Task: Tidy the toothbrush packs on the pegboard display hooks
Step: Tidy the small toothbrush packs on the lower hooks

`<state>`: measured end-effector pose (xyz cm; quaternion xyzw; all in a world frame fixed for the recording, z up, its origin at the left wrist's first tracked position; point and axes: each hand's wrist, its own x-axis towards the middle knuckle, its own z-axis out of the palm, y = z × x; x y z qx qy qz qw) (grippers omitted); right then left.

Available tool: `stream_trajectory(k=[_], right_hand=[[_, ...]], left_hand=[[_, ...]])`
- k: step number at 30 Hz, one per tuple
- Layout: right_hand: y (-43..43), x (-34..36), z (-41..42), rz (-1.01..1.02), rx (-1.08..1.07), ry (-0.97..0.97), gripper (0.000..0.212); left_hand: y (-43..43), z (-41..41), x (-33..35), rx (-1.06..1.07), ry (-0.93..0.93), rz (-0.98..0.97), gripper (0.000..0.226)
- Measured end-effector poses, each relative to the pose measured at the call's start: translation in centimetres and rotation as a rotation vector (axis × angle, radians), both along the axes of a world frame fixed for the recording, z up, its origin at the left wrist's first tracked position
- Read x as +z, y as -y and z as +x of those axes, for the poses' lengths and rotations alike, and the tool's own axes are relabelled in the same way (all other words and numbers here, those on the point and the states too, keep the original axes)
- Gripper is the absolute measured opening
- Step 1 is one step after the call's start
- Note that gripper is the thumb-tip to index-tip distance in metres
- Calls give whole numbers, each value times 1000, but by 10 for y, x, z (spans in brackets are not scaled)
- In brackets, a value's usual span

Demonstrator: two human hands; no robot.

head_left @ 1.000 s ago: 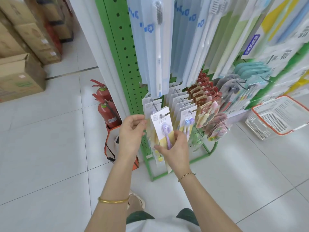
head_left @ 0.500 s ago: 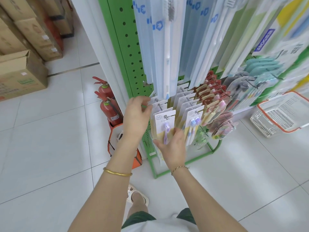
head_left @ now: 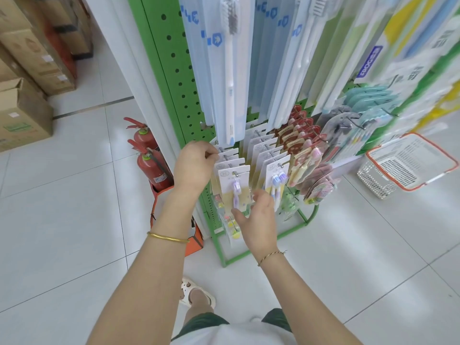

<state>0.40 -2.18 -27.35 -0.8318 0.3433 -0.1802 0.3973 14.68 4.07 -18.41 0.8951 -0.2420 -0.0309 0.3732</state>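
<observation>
While left hand (head_left: 196, 165) pinches the card tops of the rear toothbrush packs (head_left: 227, 155) on their hook (head_left: 235, 173), right hand (head_left: 260, 220) hangs open, fingers relaxed, just beside the front pack (head_left: 234, 188), at its five o'clock. This row looks nearly squared, I judge; rows at three o'clock not yet handled. Pegboard (head_left: 174, 58) at twelve. Blue label (head_left: 368, 62) at two o'clock reads "FROG"; card print too small.

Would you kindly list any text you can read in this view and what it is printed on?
"FROG": blue label at upper right; its remaining letters are blurred.
Too small or blurred to read: print on the white-and-yellow toothbrush cards, red fire extinguishers and brown cardboard boxes.
</observation>
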Motion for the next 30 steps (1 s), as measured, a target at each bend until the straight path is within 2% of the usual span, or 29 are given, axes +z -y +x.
stream_trajectory(k=[5, 13, 16, 21, 25, 27, 30], right_hand=[[0, 3, -3, 25, 14, 31, 63], [1, 7, -14, 39, 30, 25, 63], [3, 8, -20, 28, 36, 18, 62], [8, 7, -35, 30, 49, -2, 60], [17, -1, -51, 61, 73, -78, 51], [22, -6, -61, 107, 99, -128, 42], [31, -13, -78, 160, 113, -157, 31]], left_hand=[[-2, -8, 1, 53, 100, -8, 17], [-25, -22, -13, 218, 119, -3, 19], [-43, -36, -31, 315, 77, -35, 16], [-64, -69, -67, 455, -80, 24, 12], [-59, -106, -73, 417, -256, 55, 17], [-52, -121, -73, 306, -238, 74, 15], [-35, -134, -71, 173, -258, -44, 11]])
